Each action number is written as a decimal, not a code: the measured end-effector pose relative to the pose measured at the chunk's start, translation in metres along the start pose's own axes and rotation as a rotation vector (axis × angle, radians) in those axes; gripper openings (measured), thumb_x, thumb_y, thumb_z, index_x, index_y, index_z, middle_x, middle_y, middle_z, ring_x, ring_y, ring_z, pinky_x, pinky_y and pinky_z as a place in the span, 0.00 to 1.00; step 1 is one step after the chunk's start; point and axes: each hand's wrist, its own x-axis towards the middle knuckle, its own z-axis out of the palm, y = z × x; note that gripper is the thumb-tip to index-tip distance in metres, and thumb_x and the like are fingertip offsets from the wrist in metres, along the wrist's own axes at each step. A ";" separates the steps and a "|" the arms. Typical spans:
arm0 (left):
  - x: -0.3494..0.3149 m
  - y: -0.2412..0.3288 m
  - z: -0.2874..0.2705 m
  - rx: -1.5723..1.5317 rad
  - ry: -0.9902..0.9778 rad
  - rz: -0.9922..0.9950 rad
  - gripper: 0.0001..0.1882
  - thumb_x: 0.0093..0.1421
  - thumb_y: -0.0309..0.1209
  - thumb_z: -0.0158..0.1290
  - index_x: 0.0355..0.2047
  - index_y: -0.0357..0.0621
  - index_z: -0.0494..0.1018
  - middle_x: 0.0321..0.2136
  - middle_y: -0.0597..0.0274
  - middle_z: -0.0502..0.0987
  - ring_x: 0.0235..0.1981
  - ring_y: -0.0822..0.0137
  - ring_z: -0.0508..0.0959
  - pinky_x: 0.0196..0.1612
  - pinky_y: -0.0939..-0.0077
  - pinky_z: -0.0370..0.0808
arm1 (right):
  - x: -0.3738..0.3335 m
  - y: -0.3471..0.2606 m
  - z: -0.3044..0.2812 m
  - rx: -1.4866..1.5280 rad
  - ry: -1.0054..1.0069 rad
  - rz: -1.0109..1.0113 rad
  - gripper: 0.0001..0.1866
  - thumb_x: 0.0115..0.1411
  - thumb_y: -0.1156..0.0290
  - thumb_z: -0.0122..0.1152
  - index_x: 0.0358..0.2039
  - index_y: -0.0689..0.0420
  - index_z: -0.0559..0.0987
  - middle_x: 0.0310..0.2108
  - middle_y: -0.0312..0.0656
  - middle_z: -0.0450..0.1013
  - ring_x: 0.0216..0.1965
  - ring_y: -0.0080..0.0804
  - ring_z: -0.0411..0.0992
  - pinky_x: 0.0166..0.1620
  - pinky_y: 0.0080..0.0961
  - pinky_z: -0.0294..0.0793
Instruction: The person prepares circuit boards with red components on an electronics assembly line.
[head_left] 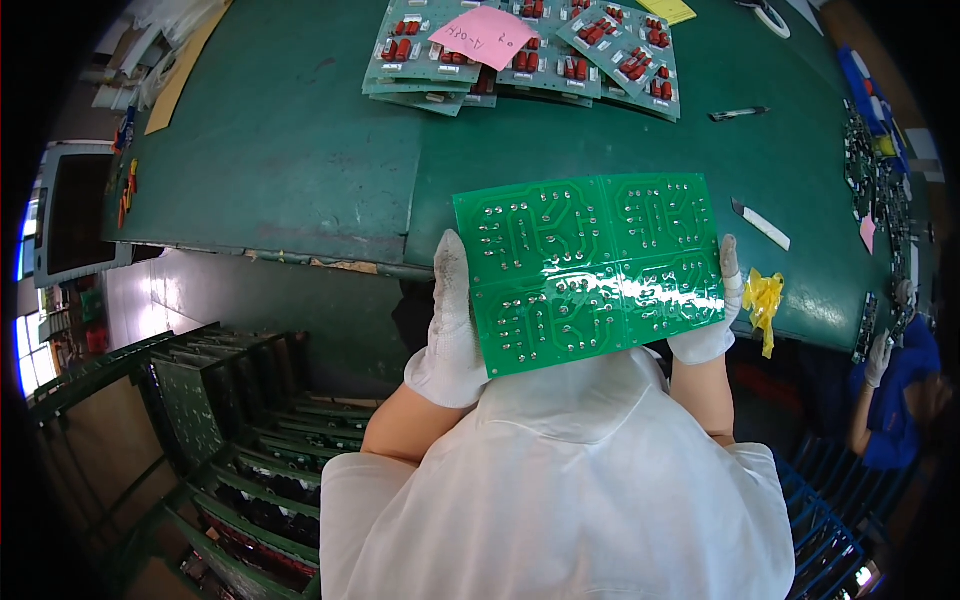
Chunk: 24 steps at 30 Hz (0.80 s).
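Observation:
A green circuit board panel (590,270) is held up in front of my chest, its solder side with bright solder joints facing me. Score lines divide it into several matching sections, and light glares across the middle. My left hand (452,315), in a white glove, grips the board's left edge with the thumb along it. On the right edge, my gloved right hand (726,305) grips too; most fingers of both hands are hidden behind the panel. Just right of my right hand lies a crumpled yellow strip (763,305).
Stacked boards with red components (530,62) lie at the far side of the green table (300,130) under a pink note (482,38). A pen (739,114) and a white-handled knife (766,226) lie at right. A co-worker in blue (902,400) sits far right; a green rack (250,450) stands left.

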 end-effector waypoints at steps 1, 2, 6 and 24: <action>0.000 -0.001 0.001 -0.001 0.011 -0.008 0.40 0.58 0.63 0.32 0.57 0.42 0.57 0.52 0.54 0.65 0.50 0.60 0.69 0.50 0.65 0.70 | 0.000 0.000 0.001 0.001 0.007 -0.002 0.25 0.59 0.51 0.48 0.46 0.60 0.72 0.43 0.43 0.72 0.43 0.32 0.71 0.46 0.29 0.70; 0.000 -0.001 0.001 0.000 0.010 -0.008 0.40 0.58 0.63 0.32 0.57 0.42 0.57 0.52 0.54 0.65 0.50 0.60 0.69 0.50 0.65 0.70 | 0.000 -0.001 0.001 0.002 0.013 -0.004 0.25 0.59 0.52 0.48 0.45 0.60 0.73 0.42 0.43 0.72 0.42 0.32 0.72 0.46 0.29 0.70; 0.000 0.000 0.001 0.121 -0.028 0.002 0.41 0.57 0.64 0.31 0.57 0.42 0.57 0.52 0.54 0.65 0.51 0.60 0.69 0.51 0.65 0.70 | 0.003 0.001 -0.013 0.008 0.062 -0.021 0.24 0.59 0.52 0.49 0.44 0.60 0.73 0.41 0.43 0.73 0.41 0.33 0.72 0.45 0.28 0.71; -0.002 0.000 0.007 0.141 -0.049 -0.143 0.54 0.47 0.74 0.28 0.60 0.42 0.51 0.57 0.55 0.59 0.56 0.60 0.62 0.57 0.65 0.60 | 0.002 0.000 -0.019 0.204 -0.122 -0.002 0.24 0.56 0.55 0.53 0.47 0.59 0.72 0.45 0.46 0.71 0.45 0.39 0.71 0.47 0.37 0.71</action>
